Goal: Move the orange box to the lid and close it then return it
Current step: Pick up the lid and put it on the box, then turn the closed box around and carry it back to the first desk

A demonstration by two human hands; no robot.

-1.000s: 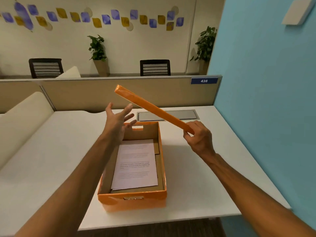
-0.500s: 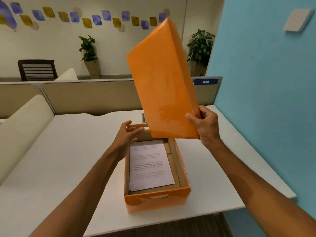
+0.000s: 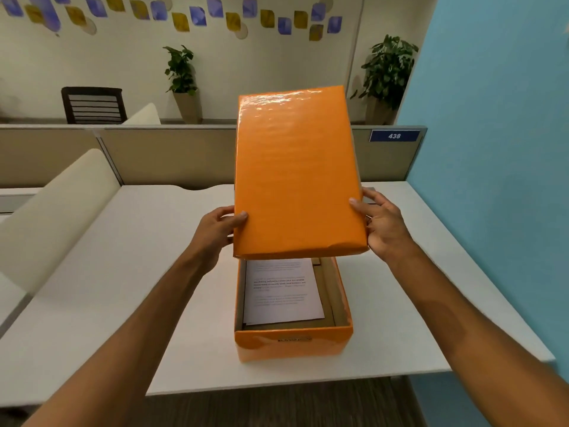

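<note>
An open orange box [image 3: 292, 345] stands on the white desk [image 3: 123, 288] near its front edge, with a printed white sheet [image 3: 281, 292] lying inside on brown card. Above it I hold the orange lid [image 3: 295, 177], top face toward me, tilted with its far end raised. My left hand [image 3: 217, 231] grips the lid's near left edge, thumb on top. My right hand [image 3: 381, 224] grips the near right edge. The lid hides the far half of the box.
A beige partition [image 3: 154, 155] with a blue "438" sign [image 3: 394, 136] closes the desk's far side. A blue wall [image 3: 498, 180] runs along the right. A cream curved divider [image 3: 58, 211] stands at the left. Plants and a chair lie beyond the partition.
The lid swung from edge-on to face-up and came down over the box. My left hand left the box rim and took the lid's left edge; both hands hold it now.
</note>
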